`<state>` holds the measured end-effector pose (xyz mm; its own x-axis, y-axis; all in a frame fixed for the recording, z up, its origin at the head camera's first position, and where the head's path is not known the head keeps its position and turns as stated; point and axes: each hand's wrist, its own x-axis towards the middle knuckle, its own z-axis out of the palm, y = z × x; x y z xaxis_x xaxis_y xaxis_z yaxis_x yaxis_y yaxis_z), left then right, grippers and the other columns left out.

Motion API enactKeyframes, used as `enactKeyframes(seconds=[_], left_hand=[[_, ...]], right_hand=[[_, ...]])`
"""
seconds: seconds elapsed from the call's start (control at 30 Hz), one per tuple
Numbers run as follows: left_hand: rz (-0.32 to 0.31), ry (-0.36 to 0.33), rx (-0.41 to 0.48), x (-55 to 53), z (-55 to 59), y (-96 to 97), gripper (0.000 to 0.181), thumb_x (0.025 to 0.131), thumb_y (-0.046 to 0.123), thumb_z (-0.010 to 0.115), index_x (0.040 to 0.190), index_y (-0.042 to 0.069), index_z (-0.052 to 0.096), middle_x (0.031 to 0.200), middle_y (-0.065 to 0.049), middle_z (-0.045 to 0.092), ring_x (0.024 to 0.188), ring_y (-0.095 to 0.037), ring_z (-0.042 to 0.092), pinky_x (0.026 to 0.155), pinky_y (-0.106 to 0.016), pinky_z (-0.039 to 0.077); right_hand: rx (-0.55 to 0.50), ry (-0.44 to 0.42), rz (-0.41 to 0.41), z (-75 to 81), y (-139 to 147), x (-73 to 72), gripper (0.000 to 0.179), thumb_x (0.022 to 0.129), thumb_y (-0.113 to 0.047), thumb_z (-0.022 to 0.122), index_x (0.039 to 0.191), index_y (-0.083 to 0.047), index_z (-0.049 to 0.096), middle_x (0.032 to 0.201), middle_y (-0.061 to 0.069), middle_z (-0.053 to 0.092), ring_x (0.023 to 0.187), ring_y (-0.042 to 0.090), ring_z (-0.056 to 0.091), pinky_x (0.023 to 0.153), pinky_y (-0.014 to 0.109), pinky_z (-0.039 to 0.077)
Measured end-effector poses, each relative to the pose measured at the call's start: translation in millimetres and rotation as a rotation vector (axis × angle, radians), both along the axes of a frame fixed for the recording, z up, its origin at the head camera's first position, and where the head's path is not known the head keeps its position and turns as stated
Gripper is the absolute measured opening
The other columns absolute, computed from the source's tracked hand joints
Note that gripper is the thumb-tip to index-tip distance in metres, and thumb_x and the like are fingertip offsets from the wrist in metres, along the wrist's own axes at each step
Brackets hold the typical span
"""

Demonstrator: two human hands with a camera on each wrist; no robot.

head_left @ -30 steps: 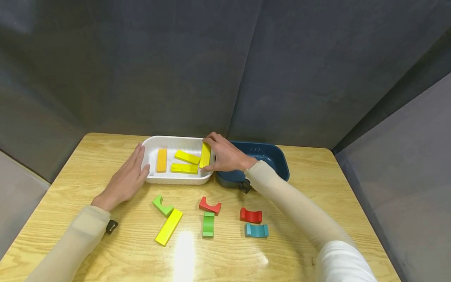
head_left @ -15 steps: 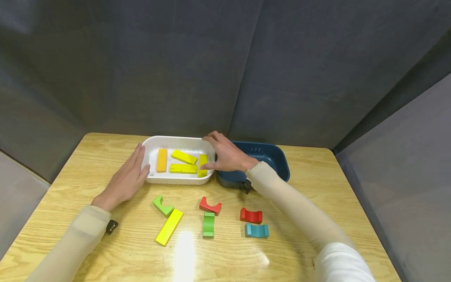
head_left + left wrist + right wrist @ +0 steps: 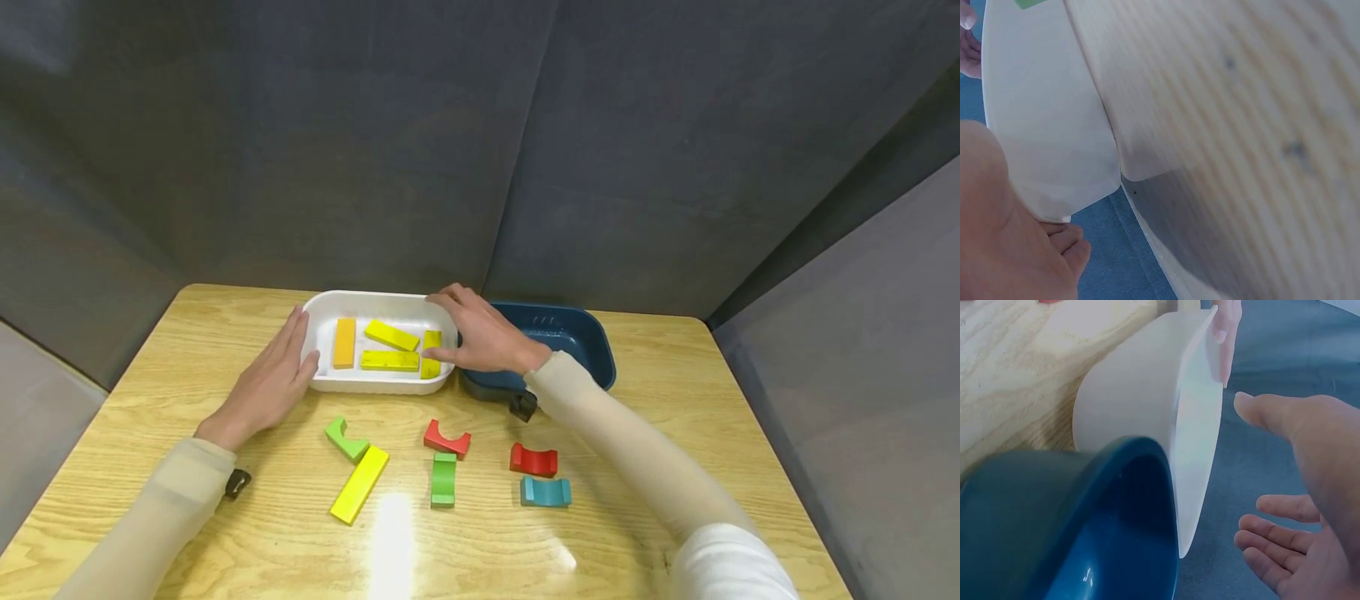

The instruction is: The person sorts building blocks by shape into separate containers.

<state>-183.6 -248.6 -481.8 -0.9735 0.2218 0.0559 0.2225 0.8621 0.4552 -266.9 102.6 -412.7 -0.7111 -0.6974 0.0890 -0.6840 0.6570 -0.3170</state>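
A white tray [image 3: 322,382] stands at the back of the table, holding an orange block [image 3: 344,343] and several yellow blocks [image 3: 392,335]. My left hand [image 3: 268,379] rests against the tray's left end, fingers straight. Over the tray's right end is my right hand [image 3: 487,333], thumb and fingers spread apart with nothing between them. Beneath its thumb a yellow block [image 3: 431,367] lies flat inside the tray. In the right wrist view the right hand [image 3: 1297,506] appears above the white tray [image 3: 1129,381], fingers loose.
A dark blue tray [image 3: 592,342] stands right of the white one, partly behind my right hand. In front lie a light green arch [image 3: 345,442], a yellow block [image 3: 360,485], red arches [image 3: 447,439], a green arch [image 3: 443,481] and a blue arch [image 3: 546,492].
My right hand has let go of a yellow block, which dropped from its upright hold to lie in the tray's right end. Another yellow block shifted slightly left. My left hand has stayed put.
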Motion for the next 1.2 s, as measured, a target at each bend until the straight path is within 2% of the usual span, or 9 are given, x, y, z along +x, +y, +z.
enactKeyframes(seconds=[0.23, 0.63, 1.0, 1.2], left_hand=[[-0.001, 0.005, -0.003, -0.6, 0.2, -0.2, 0.074, 0.116, 0.041, 0.028, 0.171, 0.003, -0.003, 0.18, -0.01, -0.013, 0.165, -0.042, 0.006, 0.129, -0.064, 0.018], [0.001, 0.003, -0.007, -1.6, 0.2, -0.7, 0.074, 0.116, 0.041, 0.029, 0.171, 0.002, -0.003, 0.179, -0.011, -0.014, 0.165, -0.042, 0.004, 0.13, -0.064, 0.018], [0.001, -0.004, -0.009, -1.6, -0.9, -1.1, 0.074, 0.116, 0.042, 0.028, 0.171, 0.003, -0.004, 0.18, -0.01, -0.014, 0.165, -0.043, 0.005, 0.129, -0.065, 0.018], [0.0, 0.002, -0.019, -2.1, -1.7, -1.4, 0.074, 0.116, 0.042, 0.028, 0.171, 0.003, -0.004, 0.18, -0.011, -0.014, 0.165, -0.043, 0.006, 0.129, -0.064, 0.018]], right_hand=[[-0.017, 0.025, 0.023, 4.0, 0.2, 6.8, 0.082, 0.096, -0.047, 0.079, 0.16, -0.006, 0.047, 0.148, 0.013, 0.052, 0.127, 0.025, 0.053, 0.107, 0.04, 0.053], [-0.019, 0.057, 0.051, 10.0, 0.2, 17.5, 0.085, 0.096, -0.049, 0.079, 0.161, -0.006, 0.046, 0.149, 0.01, 0.052, 0.13, 0.025, 0.053, 0.112, 0.04, 0.05], [-0.035, 0.016, 0.076, 14.2, -0.4, 29.5, 0.082, 0.096, -0.047, 0.08, 0.159, -0.007, 0.047, 0.15, 0.008, 0.05, 0.129, 0.022, 0.051, 0.113, 0.039, 0.049], [-0.049, 0.024, 0.102, 18.6, -0.5, 38.0, 0.08, 0.095, -0.045, 0.081, 0.158, -0.006, 0.048, 0.153, 0.008, 0.05, 0.132, 0.022, 0.049, 0.116, 0.041, 0.048]])
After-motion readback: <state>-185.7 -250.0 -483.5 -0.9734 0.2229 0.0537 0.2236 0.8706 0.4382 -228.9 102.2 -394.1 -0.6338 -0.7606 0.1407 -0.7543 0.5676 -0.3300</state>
